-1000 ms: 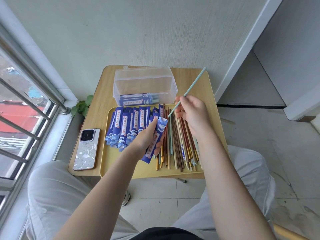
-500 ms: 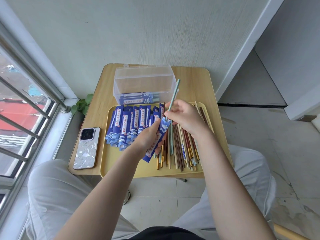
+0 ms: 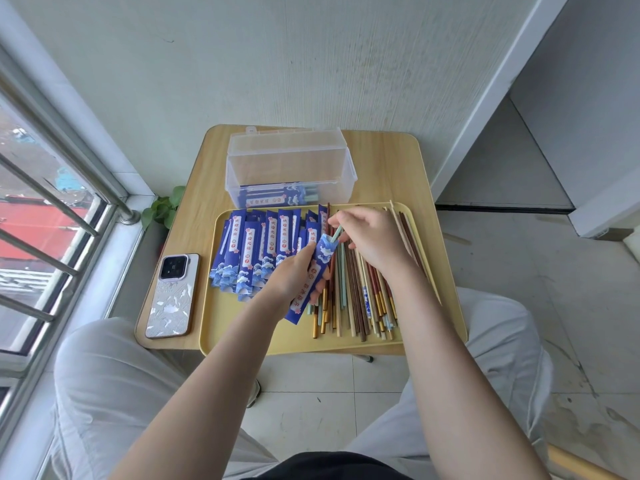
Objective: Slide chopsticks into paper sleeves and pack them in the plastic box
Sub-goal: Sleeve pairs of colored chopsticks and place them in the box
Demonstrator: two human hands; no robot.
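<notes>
My left hand (image 3: pixel 289 277) grips a blue paper sleeve (image 3: pixel 313 277) slanted over the yellow tray (image 3: pixel 242 336). My right hand (image 3: pixel 372 240) pinches a light teal chopstick (image 3: pixel 336 233) whose lower part is inside the sleeve's open top; only a short stub shows. Several blue sleeves (image 3: pixel 252 249) lie spread on the tray's left half. Loose chopsticks (image 3: pixel 360 299) of mixed colours lie on its right half. The clear plastic box (image 3: pixel 291 161) stands open behind the tray, with filled sleeves (image 3: pixel 273 197) lying in its bottom.
A phone (image 3: pixel 171 297) in a white patterned case lies on the small wooden table (image 3: pixel 384 168), left of the tray. Window bars run along the left, a wall behind the table. A green plant (image 3: pixel 162 209) sits by the table's left edge. My knees are below the table.
My right hand swung the teal chopstick from pointing up to the right down to the sleeve's mouth and pushed most of it in. My left hand kept holding the sleeve.
</notes>
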